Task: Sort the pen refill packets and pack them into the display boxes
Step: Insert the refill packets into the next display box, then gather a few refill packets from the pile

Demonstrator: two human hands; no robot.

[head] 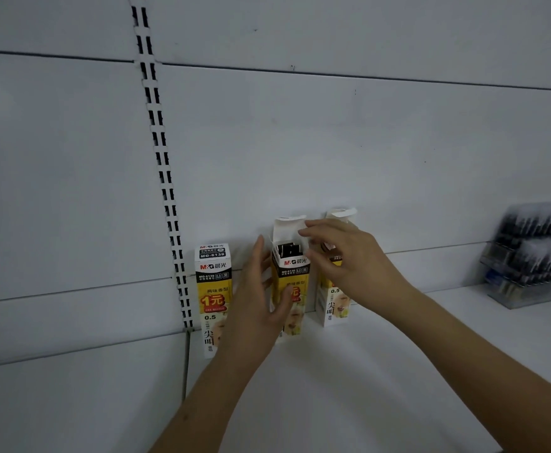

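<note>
Three tall yellow, white and black refill boxes stand upright on a white shelf against the back wall. The left box (213, 286) has its top closed. The middle box (292, 266) has its lid flap up, and dark refills show inside. My left hand (261, 302) wraps around its left side and front, thumb across the yellow face. My right hand (346, 259) hovers at its top right, fingers spread, touching the flap edge. The right box (333, 305), also with its flap up, is mostly hidden behind my right hand.
A clear acrylic display rack (532, 256) filled with several dark pens stands at the far right of the shelf (382, 371). A slotted upright rail (166, 178) runs down the back wall left of the boxes.
</note>
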